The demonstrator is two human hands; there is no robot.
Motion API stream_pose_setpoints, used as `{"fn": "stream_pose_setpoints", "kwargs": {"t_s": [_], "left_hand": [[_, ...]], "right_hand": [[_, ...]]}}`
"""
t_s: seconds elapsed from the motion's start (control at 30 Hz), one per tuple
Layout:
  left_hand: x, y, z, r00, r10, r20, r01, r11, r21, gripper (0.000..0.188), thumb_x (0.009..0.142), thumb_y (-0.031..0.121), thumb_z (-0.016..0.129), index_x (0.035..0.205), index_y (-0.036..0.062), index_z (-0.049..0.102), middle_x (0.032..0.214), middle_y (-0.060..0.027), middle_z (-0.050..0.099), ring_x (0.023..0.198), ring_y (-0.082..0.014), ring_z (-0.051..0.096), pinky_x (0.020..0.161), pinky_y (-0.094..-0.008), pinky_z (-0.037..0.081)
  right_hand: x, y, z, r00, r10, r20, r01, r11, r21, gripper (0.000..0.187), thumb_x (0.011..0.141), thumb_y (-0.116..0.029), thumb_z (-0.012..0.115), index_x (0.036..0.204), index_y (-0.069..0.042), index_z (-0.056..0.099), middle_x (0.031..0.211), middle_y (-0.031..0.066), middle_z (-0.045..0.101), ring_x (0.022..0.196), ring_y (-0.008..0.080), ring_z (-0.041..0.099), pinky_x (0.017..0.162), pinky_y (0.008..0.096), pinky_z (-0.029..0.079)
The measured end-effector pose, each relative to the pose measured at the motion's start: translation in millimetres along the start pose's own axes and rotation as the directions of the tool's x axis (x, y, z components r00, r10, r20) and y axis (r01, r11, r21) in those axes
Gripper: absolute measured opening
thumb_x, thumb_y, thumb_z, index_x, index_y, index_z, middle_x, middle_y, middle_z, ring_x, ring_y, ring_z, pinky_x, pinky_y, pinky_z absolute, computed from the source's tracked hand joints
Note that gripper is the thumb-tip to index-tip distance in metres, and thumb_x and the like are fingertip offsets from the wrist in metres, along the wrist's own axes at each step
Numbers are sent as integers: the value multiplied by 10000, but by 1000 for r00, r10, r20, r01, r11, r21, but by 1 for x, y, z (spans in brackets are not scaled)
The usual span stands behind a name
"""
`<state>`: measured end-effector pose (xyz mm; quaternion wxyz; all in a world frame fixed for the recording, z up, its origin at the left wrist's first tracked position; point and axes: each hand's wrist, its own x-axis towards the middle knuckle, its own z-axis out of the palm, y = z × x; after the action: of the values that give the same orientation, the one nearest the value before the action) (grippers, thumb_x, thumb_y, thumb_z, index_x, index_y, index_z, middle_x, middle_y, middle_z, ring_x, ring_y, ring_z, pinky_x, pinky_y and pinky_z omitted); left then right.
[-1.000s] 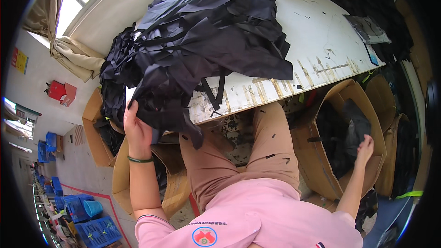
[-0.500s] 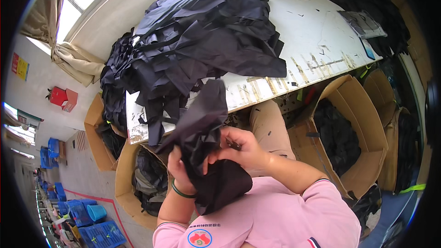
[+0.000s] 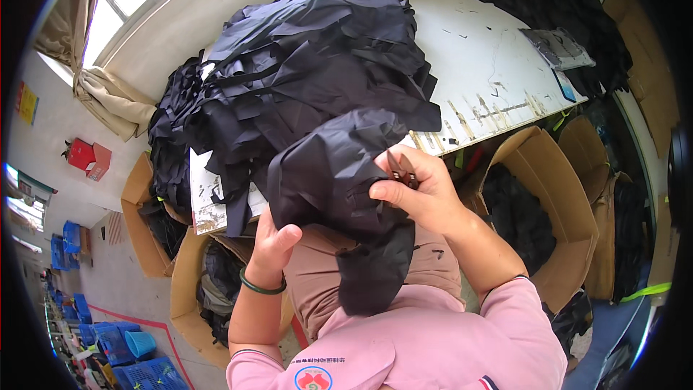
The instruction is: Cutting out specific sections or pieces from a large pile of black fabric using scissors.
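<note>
A dark, crumpled piece of black fabric (image 3: pixel 321 177) is held up over my lap, its lower end hanging down toward my shirt. On its left edge, my left hand (image 3: pixel 271 242) holds it, thumb standing out in front and the other fingers partly hidden behind the cloth. My right hand (image 3: pixel 431 195) is closed around a small pair of thread snips (image 3: pixel 401 172), blades pointing up and away. Its thumb also presses the fabric's right side. A large heap of black fabric pieces (image 3: pixel 317 58) covers the table's left part, just beyond the held piece.
The white table (image 3: pixel 462 36) has scraps and worn marks along its near edge. Cardboard boxes with dark cloth stand at right (image 3: pixel 570 209) and left (image 3: pixel 189 296). More black fabric (image 3: pixel 556 7) and a plastic-wrapped packet (image 3: pixel 559 49) lie far right. Blue crates (image 3: pixel 148 375) stand far left.
The fabric has been turned and spread wider, away from my body. My right hand has moved right and up with the snips; my left thumb now stands away from the cloth.
</note>
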<state>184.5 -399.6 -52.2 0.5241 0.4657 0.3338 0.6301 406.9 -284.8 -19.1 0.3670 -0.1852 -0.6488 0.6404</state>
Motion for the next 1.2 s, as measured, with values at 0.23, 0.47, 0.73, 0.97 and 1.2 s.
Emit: {"fn": "stream_pose_setpoints", "kwargs": {"t_s": [0.23,0.47,0.73,0.97,1.2], "left_hand": [[7,17,12,905,190,-381,-176,982,72,357,841,-48,621,1195,-26,582,1139,-101,635,1035,-183,602,932,-307,450],[2,37,-18,799,260,-541,-145,958,247,228,919,49,572,1143,6,565,1059,-55,620,958,-120,593,877,-253,456],[9,69,23,786,563,257,-364,85,927,367,778,176,734,1069,23,571,1134,-174,601,1098,-377,550,983,-471,400],[20,32,10,950,245,193,-283,416,864,399,669,102,814,1006,34,612,894,-81,638,850,-259,611,943,-451,440],[15,32,9,986,105,127,-163,532,831,238,661,21,761,858,7,630,795,-114,622,765,-281,599,788,-356,473]], "right_hand": [[7,18,17,1000,11,-2,-11,996,87,350,821,9,705,1119,-47,530,953,-31,559,857,30,505,797,210,444],[16,10,22,991,-128,28,128,992,-9,395,829,87,638,1164,-44,476,960,21,543,868,61,521,770,228,463],[25,-1,26,974,-214,78,227,950,-214,428,818,86,646,1182,-59,473,845,24,547,668,49,491,631,191,419],[12,16,27,982,-186,40,190,966,-177,405,806,63,674,1162,-62,525,832,31,548,652,63,490,610,202,427],[5,14,20,985,-143,99,165,945,-281,366,802,-15,707,1145,-62,587,884,67,590,737,153,585,644,272,482]]}}
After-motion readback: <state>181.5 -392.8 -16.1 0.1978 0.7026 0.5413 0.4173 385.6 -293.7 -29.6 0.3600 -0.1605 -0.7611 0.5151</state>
